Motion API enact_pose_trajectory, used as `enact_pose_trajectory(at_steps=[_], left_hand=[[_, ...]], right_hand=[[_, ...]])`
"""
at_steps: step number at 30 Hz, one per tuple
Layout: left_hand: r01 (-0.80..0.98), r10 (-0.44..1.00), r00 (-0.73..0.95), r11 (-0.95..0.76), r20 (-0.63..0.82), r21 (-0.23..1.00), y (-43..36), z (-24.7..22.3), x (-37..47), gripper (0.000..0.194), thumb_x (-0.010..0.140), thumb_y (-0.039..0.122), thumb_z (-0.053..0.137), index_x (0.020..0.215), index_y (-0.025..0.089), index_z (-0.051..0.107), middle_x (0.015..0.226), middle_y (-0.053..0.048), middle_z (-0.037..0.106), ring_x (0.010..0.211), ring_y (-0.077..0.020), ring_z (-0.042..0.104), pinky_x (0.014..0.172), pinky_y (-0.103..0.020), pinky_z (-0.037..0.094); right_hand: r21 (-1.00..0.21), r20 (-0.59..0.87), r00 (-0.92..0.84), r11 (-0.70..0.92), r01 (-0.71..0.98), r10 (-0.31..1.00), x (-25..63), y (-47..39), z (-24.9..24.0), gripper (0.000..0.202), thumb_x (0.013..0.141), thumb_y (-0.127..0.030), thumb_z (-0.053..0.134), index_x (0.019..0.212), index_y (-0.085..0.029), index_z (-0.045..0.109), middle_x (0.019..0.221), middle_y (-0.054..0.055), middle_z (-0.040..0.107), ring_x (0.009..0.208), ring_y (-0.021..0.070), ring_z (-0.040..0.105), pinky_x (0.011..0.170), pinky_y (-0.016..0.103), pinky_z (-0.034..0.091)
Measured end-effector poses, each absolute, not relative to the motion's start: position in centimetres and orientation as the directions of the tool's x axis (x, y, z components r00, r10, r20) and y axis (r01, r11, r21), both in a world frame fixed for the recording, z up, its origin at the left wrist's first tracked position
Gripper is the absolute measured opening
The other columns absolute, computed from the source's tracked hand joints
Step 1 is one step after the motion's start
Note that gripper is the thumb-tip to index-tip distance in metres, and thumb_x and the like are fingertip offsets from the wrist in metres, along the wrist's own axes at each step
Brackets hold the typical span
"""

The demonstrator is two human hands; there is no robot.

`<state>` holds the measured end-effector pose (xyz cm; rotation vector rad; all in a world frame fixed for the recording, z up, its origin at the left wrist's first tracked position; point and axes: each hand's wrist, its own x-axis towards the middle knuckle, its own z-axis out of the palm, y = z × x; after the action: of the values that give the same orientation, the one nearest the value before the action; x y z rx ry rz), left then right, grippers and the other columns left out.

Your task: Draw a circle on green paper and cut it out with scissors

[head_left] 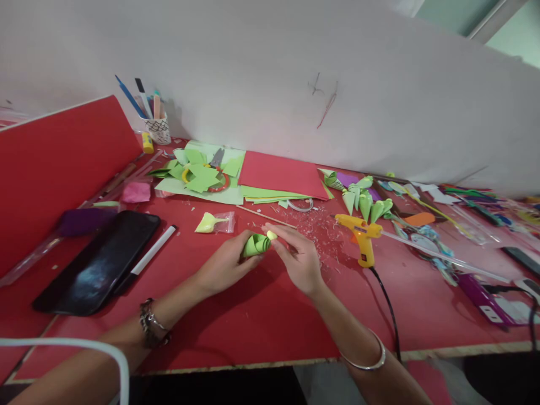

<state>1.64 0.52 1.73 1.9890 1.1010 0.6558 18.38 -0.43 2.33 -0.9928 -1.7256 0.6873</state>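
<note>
In the middle of the red table, my left hand (pixel 225 261) is closed round a rolled green paper cone (pixel 256 245), its spiral end facing right. My right hand (pixel 301 261) pinches a small pale yellow lump (pixel 271 234), which looks like soft clay, at the cone's end. Whether the lump touches the paper I cannot tell. Just beyond my left hand lies an opened clear packet with more yellow clay (pixel 206 223). To the right of my right hand stands a yellow glue gun (pixel 359 239), a clear glue stick in its back.
Finished-looking green paper cones (pixel 367 202) lie behind the glue gun. Scissors (pixel 217 158) rest among green paper pieces (pixel 202 177), beside a red paper sheet (pixel 280 173). A phone (pixel 99 264) and a marker (pixel 147 256) lie left; a purple box (pixel 481 301) lies right. The gun's cord (pixel 386 304) crosses the front edge.
</note>
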Motion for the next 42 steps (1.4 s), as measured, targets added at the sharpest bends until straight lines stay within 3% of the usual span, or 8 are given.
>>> enact_pose_trajectory(at_steps=[5,11,16,21,25,28,35,42], left_hand=[[0.475,0.868,0.494,-0.322,0.055,0.819,0.5,1.8,1.6,0.020,0.081,0.030,0.046,0.095,0.016,0.045,0.075,0.000,0.053,0.064,-0.0137,0.047,0.058,-0.025,0.035],[0.353,0.848,0.529,-0.250,0.028,0.902,0.3,2.2,1.6,0.023,0.080,0.034,0.048,0.095,0.016,0.047,0.079,0.000,0.052,0.069,-0.0136,0.047,0.064,-0.026,0.039],[0.246,0.823,0.568,-0.150,-0.017,0.958,0.2,2.4,1.8,0.026,0.078,0.036,0.049,0.094,0.015,0.051,0.081,-0.001,0.053,0.071,-0.0139,0.048,0.066,-0.027,0.041],[0.240,0.834,0.550,-0.104,-0.047,0.965,0.2,2.1,1.7,0.030,0.077,0.037,0.051,0.097,0.015,0.052,0.085,-0.002,0.055,0.075,-0.0154,0.049,0.070,-0.029,0.042],[0.187,0.835,0.546,-0.046,-0.065,0.981,0.2,2.4,1.8,0.036,0.077,0.039,0.051,0.106,0.017,0.050,0.094,-0.004,0.056,0.083,-0.0176,0.050,0.075,-0.030,0.042],[0.174,0.805,0.585,-0.002,-0.101,0.985,0.1,2.7,1.9,0.035,0.076,0.038,0.051,0.105,0.017,0.051,0.087,-0.003,0.056,0.077,-0.0165,0.049,0.070,-0.029,0.042],[0.176,0.782,0.607,0.039,-0.139,0.984,0.2,2.5,1.9,0.026,0.076,0.042,0.051,0.081,0.016,0.051,0.058,0.006,0.037,0.053,-0.0087,0.032,0.049,-0.022,0.030],[0.131,0.771,0.618,0.087,-0.151,0.987,0.2,2.1,1.9,0.025,0.077,0.042,0.051,0.075,0.018,0.045,0.057,0.007,0.034,0.050,-0.0077,0.028,0.047,-0.021,0.024]], right_hand=[[-0.852,0.443,-0.144,0.465,0.241,0.885,18.4,-0.5,2.4,0.023,0.081,-0.022,0.055,0.101,-0.029,0.064,0.102,0.001,0.066,0.098,0.0173,0.060,0.089,0.038,0.047],[-0.931,0.361,-0.177,0.364,-0.013,0.916,18.5,-0.2,2.6,0.032,0.082,-0.032,0.053,0.114,-0.028,0.056,0.110,0.003,0.062,0.103,0.0171,0.057,0.090,0.037,0.047],[-0.939,0.329,-0.175,0.342,0.046,0.928,18.5,-0.1,2.7,0.017,0.081,-0.031,0.055,0.092,-0.026,0.066,0.098,0.002,0.064,0.098,0.0166,0.057,0.085,0.034,0.048],[-0.933,0.351,-0.153,0.359,0.027,0.924,18.4,0.0,2.3,0.013,0.079,-0.030,0.057,0.088,-0.026,0.066,0.093,0.002,0.064,0.093,0.0158,0.058,0.082,0.032,0.049],[-0.938,0.344,-0.203,0.344,-0.038,0.917,18.4,-0.1,2.0,0.030,0.085,-0.036,0.047,0.113,-0.028,0.055,0.111,0.004,0.059,0.105,0.0175,0.053,0.090,0.037,0.045],[-0.936,0.349,-0.227,0.351,-0.032,0.909,18.4,-0.3,2.0,0.040,0.091,-0.039,0.029,0.127,-0.029,0.041,0.125,0.004,0.051,0.114,0.0190,0.048,0.095,0.041,0.041],[-0.885,0.359,-0.320,0.429,0.182,0.877,18.4,-0.9,2.9,0.039,0.093,-0.034,0.025,0.127,-0.029,0.043,0.127,0.002,0.050,0.121,0.0183,0.042,0.102,0.043,0.033],[-0.876,0.386,-0.330,0.454,0.160,0.861,18.3,-0.9,2.9,0.038,0.093,-0.029,0.029,0.130,-0.028,0.039,0.128,0.002,0.050,0.120,0.0160,0.042,0.103,0.040,0.031]])
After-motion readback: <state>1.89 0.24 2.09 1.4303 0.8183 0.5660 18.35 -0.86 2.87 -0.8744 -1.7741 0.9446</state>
